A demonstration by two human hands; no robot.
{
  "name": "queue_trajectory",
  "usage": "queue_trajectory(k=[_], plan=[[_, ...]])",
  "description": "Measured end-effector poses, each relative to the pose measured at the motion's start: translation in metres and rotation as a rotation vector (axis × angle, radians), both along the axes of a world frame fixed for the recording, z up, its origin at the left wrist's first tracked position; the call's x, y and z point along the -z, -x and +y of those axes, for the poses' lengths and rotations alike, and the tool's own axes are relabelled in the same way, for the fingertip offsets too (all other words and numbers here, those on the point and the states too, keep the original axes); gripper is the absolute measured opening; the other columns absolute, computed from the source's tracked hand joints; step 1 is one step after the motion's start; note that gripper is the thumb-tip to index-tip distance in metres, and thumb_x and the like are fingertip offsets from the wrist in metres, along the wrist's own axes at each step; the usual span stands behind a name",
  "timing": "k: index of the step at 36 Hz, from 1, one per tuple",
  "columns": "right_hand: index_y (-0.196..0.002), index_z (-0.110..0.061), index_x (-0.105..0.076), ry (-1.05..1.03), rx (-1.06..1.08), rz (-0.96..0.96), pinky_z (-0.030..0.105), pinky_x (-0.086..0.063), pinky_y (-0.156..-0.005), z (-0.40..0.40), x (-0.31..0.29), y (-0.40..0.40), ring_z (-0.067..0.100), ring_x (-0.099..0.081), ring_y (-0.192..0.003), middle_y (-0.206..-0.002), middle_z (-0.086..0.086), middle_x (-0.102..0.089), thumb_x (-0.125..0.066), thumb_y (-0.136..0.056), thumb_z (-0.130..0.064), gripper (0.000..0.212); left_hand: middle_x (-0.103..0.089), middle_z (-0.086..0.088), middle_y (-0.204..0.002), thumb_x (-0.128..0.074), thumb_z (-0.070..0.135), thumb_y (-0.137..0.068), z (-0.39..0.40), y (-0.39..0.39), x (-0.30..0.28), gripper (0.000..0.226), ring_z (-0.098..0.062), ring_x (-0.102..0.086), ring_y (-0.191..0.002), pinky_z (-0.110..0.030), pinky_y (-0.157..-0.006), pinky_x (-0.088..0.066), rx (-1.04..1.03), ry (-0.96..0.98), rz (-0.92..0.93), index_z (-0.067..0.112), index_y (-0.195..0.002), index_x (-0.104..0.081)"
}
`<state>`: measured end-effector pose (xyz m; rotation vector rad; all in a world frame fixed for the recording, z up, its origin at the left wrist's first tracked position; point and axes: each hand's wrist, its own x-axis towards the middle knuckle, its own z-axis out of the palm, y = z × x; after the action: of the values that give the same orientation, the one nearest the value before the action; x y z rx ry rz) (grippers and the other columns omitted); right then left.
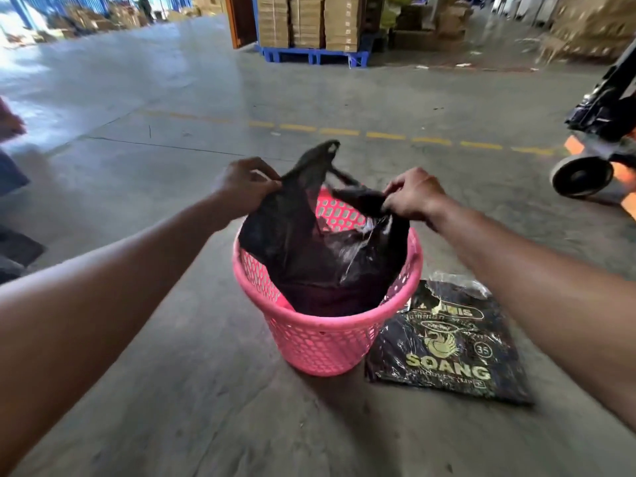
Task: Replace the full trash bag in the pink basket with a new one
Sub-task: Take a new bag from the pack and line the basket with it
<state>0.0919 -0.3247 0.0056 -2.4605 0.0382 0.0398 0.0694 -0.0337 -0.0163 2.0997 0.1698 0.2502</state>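
Observation:
A pink mesh basket (320,346) stands on the concrete floor in front of me. A black trash bag (320,256) sits inside it, its top raised above the rim. My left hand (244,185) pinches the bag's left edge below one upright handle loop. My right hand (414,196) grips the bag's right handle, bunched in the fingers. The bag's mouth is stretched between both hands, and the basket's far inner wall shows through the gap. What is in the bag is hidden.
A flat pack of black bags (447,342) with gold print lies on the floor right of the basket, touching its base. A pallet jack's wheel (581,175) stands at the far right. Stacked cartons on a blue pallet (313,55) are far ahead. A person's clothing shows at the left edge.

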Motion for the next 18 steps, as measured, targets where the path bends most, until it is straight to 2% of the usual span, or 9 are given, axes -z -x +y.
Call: queue_trajectory(k=[2, 4, 6, 8, 10, 12, 14, 15, 18], plan=[[-0.080, -0.015, -0.071, -0.145, 0.048, 0.062, 0.021, -0.046, -0.044, -0.013, -0.008, -0.008, 0.014, -0.062, -0.046, -0.071, 0.006, -0.067, -0.077, -0.080, -0.005, 0.012, -0.071, 0.007, -0.063, -0.078, 0.004, -0.083, 0.014, 0.006, -0.012, 0.021, -0.012, -0.062, -0.065, -0.024, -0.066, -0.047, 0.106, 0.036, 0.017, 0.021, -0.074, -0.068], [-0.083, -0.013, -0.064, -0.348, 0.075, 0.144, 0.021, -0.054, -0.042, -0.025, -0.012, -0.008, 0.014, -0.066, -0.040, -0.085, 0.015, -0.072, -0.064, -0.087, 0.005, 0.019, -0.073, 0.010, -0.062, -0.076, -0.004, -0.082, 0.029, 0.013, -0.017, 0.026, -0.005, -0.062, -0.065, -0.021, -0.066, -0.047, 0.157, -0.003, 0.014, 0.020, -0.079, -0.067], [-0.095, -0.003, -0.065, -0.553, 0.059, 0.170, 0.029, -0.063, -0.055, -0.034, -0.012, -0.003, 0.024, -0.074, -0.055, -0.108, 0.026, -0.073, -0.054, -0.087, 0.014, 0.022, -0.078, 0.009, -0.072, -0.078, -0.006, -0.077, 0.044, 0.023, -0.021, 0.033, -0.013, -0.064, -0.074, -0.029, -0.077, -0.049, 0.172, -0.016, -0.003, 0.025, -0.086, -0.072], [-0.113, 0.002, -0.065, -0.650, -0.026, 0.185, 0.037, -0.066, -0.073, -0.046, -0.009, 0.007, 0.032, -0.076, -0.082, -0.122, 0.029, -0.070, -0.053, -0.085, 0.018, 0.034, -0.077, 0.004, -0.083, -0.080, 0.000, -0.072, 0.052, 0.038, -0.024, 0.041, -0.021, -0.059, -0.079, -0.038, -0.082, -0.048, 0.206, -0.044, -0.029, 0.036, -0.093, -0.077], [-0.124, 0.000, -0.064, -0.676, -0.140, 0.207, 0.042, -0.061, -0.092, -0.060, -0.006, 0.023, 0.037, -0.072, -0.107, -0.128, 0.024, -0.069, -0.060, -0.085, 0.013, 0.041, -0.074, 0.006, -0.084, -0.079, 0.001, -0.072, 0.057, 0.056, -0.026, 0.042, -0.019, -0.054, -0.072, -0.034, -0.072, -0.046, 0.247, -0.053, -0.044, 0.039, -0.091, -0.078], [-0.123, 0.002, -0.066, -0.727, -0.249, 0.196, 0.040, -0.057, -0.099, -0.073, -0.004, 0.041, 0.032, -0.071, -0.113, -0.125, 0.019, -0.073, -0.070, -0.082, 0.007, 0.042, -0.071, 0.011, -0.078, -0.077, -0.002, -0.073, 0.058, 0.080, -0.030, 0.038, -0.010, -0.050, -0.058, -0.024, -0.055, -0.041, 0.282, 0.008, -0.044, 0.034, -0.086, -0.079], [-0.118, 0.002, -0.069, -0.696, -0.294, 0.131, 0.030, -0.059, -0.093, -0.086, 0.004, 0.062, 0.023, -0.073, -0.105, -0.112, 0.007, -0.079, -0.074, -0.075, 0.003, 0.043, -0.070, 0.008, -0.074, -0.083, 0.016, -0.068, 0.057, 0.107, -0.030, 0.019, -0.009, -0.049, -0.050, -0.020, -0.049, -0.040, 0.320, 0.074, -0.026, 0.024, -0.084, -0.079], [-0.114, -0.001, -0.069, -0.641, -0.297, 0.077, 0.028, -0.060, -0.090, -0.091, 0.010, 0.072, 0.018, -0.073, -0.101, -0.103, 0.001, -0.080, -0.077, -0.072, 0.003, 0.044, -0.070, 0.005, -0.071, -0.087, 0.028, -0.064, 0.058, 0.120, -0.026, 0.024, -0.010, -0.051, -0.049, -0.021, -0.049, -0.042, 0.336, 0.083, -0.027, 0.022, -0.086, -0.079], [-0.098, -0.005, -0.072, -0.489, -0.318, -0.004, 0.038, -0.059, -0.086, -0.110, 0.033, 0.098, 0.018, -0.075, -0.091, -0.091, 0.002, -0.080, -0.089, -0.062, -0.015, 0.042, -0.073, 0.001, -0.061, -0.093, 0.054, -0.056, 0.057, 0.154, -0.005, 0.029, -0.010, -0.062, -0.052, -0.026, -0.057, -0.049, 0.308, 0.090, 0.001, 0.042, -0.080, -0.082]])
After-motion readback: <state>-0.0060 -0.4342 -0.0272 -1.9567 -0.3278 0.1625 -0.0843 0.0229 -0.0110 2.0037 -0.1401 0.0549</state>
